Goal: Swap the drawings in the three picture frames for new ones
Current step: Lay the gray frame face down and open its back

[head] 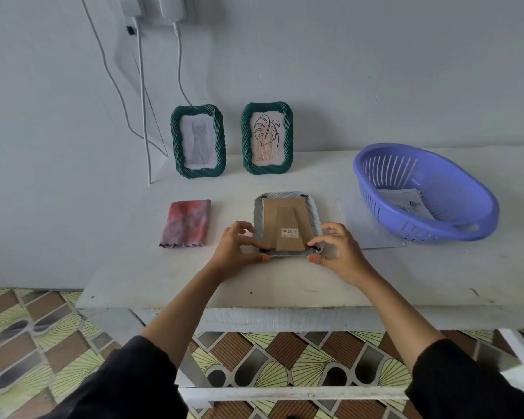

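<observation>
Left hand [239,247] and right hand [341,252] gripped the face-down frame [285,195] at its near corners; releasing the backing [271,219] was judged the next requirement.

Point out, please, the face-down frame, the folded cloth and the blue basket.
face-down frame [286,220]: head view, on its cardboard backing.
folded cloth [185,223]: head view, middle of the fabric.
blue basket [436,234]: head view, on its near outer wall.

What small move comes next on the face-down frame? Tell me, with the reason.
Probably turn the black tabs at the near corners aside. The face-down frame lies on the table with its cardboard back in place. The left hand and right hand hold those corners, so freeing the back looks next.
</observation>
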### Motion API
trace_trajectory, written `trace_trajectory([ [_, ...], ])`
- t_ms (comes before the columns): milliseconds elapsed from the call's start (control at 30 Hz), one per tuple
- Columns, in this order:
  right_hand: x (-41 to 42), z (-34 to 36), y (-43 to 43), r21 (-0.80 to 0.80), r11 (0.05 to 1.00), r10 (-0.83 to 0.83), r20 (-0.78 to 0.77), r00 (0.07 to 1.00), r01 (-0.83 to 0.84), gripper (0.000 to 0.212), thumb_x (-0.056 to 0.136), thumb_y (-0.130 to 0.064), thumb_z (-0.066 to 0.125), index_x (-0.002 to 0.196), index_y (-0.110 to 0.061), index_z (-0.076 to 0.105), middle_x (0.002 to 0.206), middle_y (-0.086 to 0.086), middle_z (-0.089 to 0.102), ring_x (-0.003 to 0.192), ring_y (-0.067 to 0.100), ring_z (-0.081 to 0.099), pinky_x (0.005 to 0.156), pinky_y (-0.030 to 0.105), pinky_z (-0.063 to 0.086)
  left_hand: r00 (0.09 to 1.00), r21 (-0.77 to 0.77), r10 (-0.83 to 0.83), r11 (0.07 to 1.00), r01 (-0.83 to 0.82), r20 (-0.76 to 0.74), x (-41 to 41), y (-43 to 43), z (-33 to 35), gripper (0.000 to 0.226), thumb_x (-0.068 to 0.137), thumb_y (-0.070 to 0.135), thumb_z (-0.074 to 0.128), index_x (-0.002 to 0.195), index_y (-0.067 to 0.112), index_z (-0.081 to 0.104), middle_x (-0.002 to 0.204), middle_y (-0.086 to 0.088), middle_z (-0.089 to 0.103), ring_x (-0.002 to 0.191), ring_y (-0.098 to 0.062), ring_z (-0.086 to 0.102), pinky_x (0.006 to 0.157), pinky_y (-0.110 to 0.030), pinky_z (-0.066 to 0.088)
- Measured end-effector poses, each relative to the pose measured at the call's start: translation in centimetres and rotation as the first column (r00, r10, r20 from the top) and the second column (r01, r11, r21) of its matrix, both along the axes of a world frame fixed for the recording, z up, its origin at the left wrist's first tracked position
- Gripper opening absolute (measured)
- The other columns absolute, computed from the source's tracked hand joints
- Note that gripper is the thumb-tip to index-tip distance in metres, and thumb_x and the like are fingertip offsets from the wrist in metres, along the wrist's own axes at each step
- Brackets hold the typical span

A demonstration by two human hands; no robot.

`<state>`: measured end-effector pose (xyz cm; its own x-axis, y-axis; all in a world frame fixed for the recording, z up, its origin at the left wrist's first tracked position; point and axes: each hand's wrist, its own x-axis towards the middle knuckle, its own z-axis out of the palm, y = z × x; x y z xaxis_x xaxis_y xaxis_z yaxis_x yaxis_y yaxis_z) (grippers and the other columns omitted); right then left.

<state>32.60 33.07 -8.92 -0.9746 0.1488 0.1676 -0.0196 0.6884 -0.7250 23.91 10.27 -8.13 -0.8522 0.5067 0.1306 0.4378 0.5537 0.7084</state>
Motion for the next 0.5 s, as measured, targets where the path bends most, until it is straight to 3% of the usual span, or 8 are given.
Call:
trace_trajectory([
  [233,-0.1,0.0,0.0,0.025,1.0,-0.003,0.024,1.0,0.002,0.014,0.072,-0.019,0.077,0.082,-0.01,0.072,0.131,0.008,0.045,0.123,0.021,0.044,0.096,0.023,0.029,0.999,0.004,-0.001,1.0,0.001,0.044,-0.1,0.1,0.0,0.021,0.069,0.022,0.08,0.089,0.024,0.076,0.113,0.007,0.042,0.112,-0.013,0.032,0.1,-0.027,0.029],
  [333,-0.1,0.0,0.3,0.024,1.0,0.018,0.035,0.999,-0.019,0.01,0.072,-0.019,0.077,0.08,-0.015,0.072,0.134,0.005,0.043,0.126,0.017,0.041,0.096,0.022,0.027,0.996,-0.015,-0.015,1.0,0.016,0.088,-0.3,0.1,0.2,0.017,0.07,0.023,0.08,0.08,0.034,0.072,0.116,0.007,0.042,0.114,-0.013,0.032,0.101,-0.027,0.029],
  [433,-0.5,0.9,1.0,-0.044,0.996,0.078,0.087,0.993,-0.074,0.015,0.072,-0.022,0.077,0.08,-0.03,0.067,0.128,-0.004,0.039,0.124,0.01,0.037,0.101,0.024,0.027,0.966,0.186,0.012,0.981,-0.062,0.26,-0.8,0.4,0.5,0.013,0.072,0.029,0.078,0.075,0.04,0.071,0.117,0.005,0.042,0.12,-0.016,0.037,0.105,-0.032,0.033],
  [500,-1.3,1.7,1.5,-0.137,0.988,0.085,0.066,0.994,-0.075,0.015,0.076,-0.018,0.074,0.086,-0.027,0.069,0.121,-0.004,0.04,0.12,0.008,0.039,0.096,0.015,0.028,0.957,0.299,0.099,0.937,-0.183,0.274,-1.6,1.0,0.5,0.01,0.075,0.032,0.073,0.078,0.041,0.072,0.115,0.001,0.046,0.118,-0.017,0.043,0.105,-0.035,0.038],
])
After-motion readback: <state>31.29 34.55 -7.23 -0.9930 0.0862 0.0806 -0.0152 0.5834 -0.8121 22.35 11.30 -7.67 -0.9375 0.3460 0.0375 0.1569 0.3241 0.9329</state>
